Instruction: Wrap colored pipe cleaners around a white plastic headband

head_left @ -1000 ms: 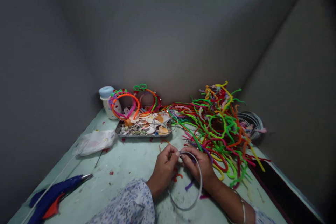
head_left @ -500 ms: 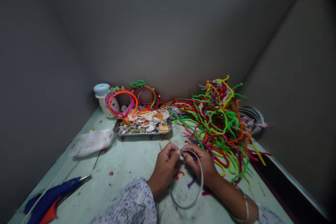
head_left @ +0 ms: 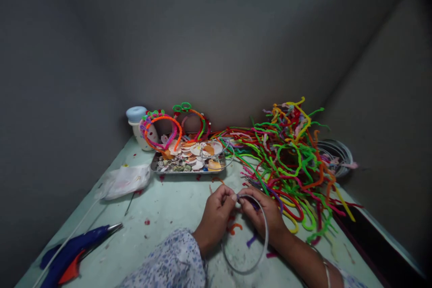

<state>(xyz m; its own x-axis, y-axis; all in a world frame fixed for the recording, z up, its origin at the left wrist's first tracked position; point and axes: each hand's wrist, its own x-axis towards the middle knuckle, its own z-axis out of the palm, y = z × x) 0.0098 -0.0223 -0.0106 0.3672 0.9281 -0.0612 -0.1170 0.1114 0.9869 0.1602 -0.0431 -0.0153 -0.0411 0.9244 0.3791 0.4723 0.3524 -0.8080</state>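
Observation:
A thin silver-grey headband (head_left: pixel 266 229), bare along most of its loop, hangs between my hands over the table. My right hand (head_left: pixel 265 213) grips it near one end, thumb and fingers pinched together. My left hand (head_left: pixel 218 211) is closed at the same end, its thumb and fingertips almost meeting those of the right. A small dark purple bit shows between the fingertips, too small to make out. Below lie scraps of pipe cleaner: an orange curl (head_left: pixel 235 228), a purple piece (head_left: pixel 251 240) and a magenta piece (head_left: pixel 271 255).
A metal tray (head_left: pixel 189 173) of shells stands behind, with decorated headbands (head_left: pixel 180 130) and a blue-lidded jar (head_left: pixel 143 132). Tangled pipe cleaners (head_left: pixel 297 162) spread at right, beside coiled grey bands (head_left: pixel 344 157). At left are a plastic bag (head_left: pixel 126 182) and a blue glue gun (head_left: pixel 76 249).
The whole view has shifted slightly, so everything sits a little further right. Both hands keep the same pinch at the headband's end.

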